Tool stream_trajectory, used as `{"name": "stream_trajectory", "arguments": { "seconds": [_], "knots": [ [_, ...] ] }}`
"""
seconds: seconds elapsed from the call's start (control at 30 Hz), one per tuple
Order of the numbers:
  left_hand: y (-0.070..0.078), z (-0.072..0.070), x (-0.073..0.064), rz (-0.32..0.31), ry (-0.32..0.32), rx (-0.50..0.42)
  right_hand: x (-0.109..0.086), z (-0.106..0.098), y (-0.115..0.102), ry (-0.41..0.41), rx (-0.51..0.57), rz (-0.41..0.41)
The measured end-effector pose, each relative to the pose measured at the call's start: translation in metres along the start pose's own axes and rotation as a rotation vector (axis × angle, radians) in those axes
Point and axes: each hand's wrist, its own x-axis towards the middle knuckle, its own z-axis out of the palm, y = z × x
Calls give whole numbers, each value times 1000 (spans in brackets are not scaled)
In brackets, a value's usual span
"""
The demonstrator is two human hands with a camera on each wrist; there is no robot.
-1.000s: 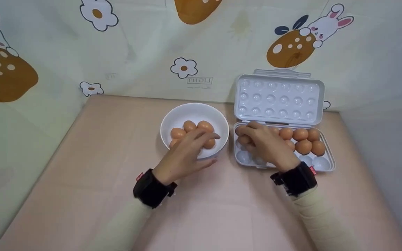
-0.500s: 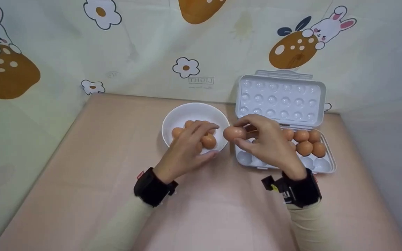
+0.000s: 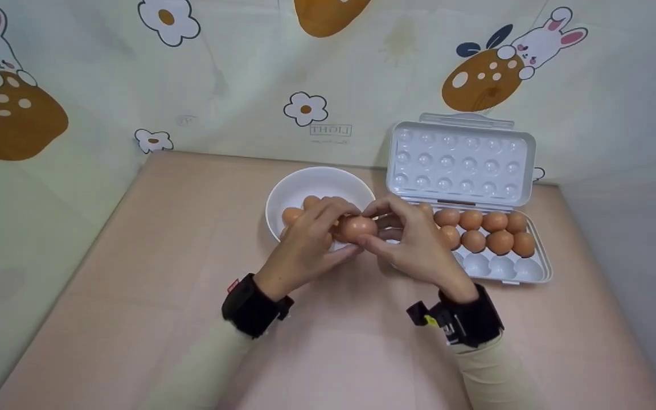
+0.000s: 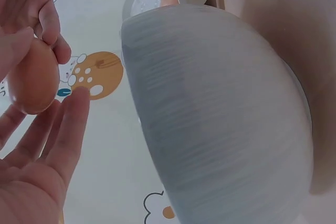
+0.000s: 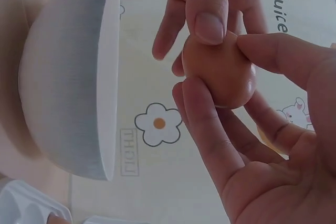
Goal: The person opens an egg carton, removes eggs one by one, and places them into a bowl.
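Observation:
A brown egg (image 3: 359,229) is held up between both hands at the right side of a white bowl (image 3: 328,177). My right hand (image 3: 419,247) pinches it between thumb and fingertips. From the other side my left hand (image 3: 305,239) has its thumb on the shell and its fingers around it, as the right wrist view shows at the left thumb (image 5: 209,24). Several brown eggs (image 3: 292,216) lie in the bowl, partly hidden behind the left hand. In the left wrist view the egg (image 4: 34,80) is beside the bowl's outer wall (image 4: 220,108).
An egg carton (image 3: 459,165) stands at the right with its lid up against the patterned backdrop. Two rows of it hold brown eggs (image 3: 499,242); bare cups (image 3: 501,266) show along its front. My right hand overlaps its left end.
My right hand has lifted an egg from the left end of the carton and moved it left to the left hand, which has stayed by the bowl and now touches that egg.

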Motion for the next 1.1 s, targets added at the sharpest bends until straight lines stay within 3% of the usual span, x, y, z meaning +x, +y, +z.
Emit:
{"name": "stream_trajectory", "arguments": {
  "seconds": [0.2,0.37,0.6,0.7,0.9,1.1],
  "knots": [
    [-1,1,0,17,20,-25,-1,2,2,-24,47,29],
    [-2,0,0,22,6,-12,-3,-2,3,-36,18,11],
    [-9,-21,7,-50,-26,26,-6,-17,3,24,-81,-22],
    [-15,-34,17,-99,-85,54,-8,-24,3,69,-119,-12],
    [-34,-57,38,-256,-267,122,-8,-30,3,95,-164,-30],
    [-54,-66,58,-318,-428,270,-10,-31,4,86,-187,-36]
  ]
}}
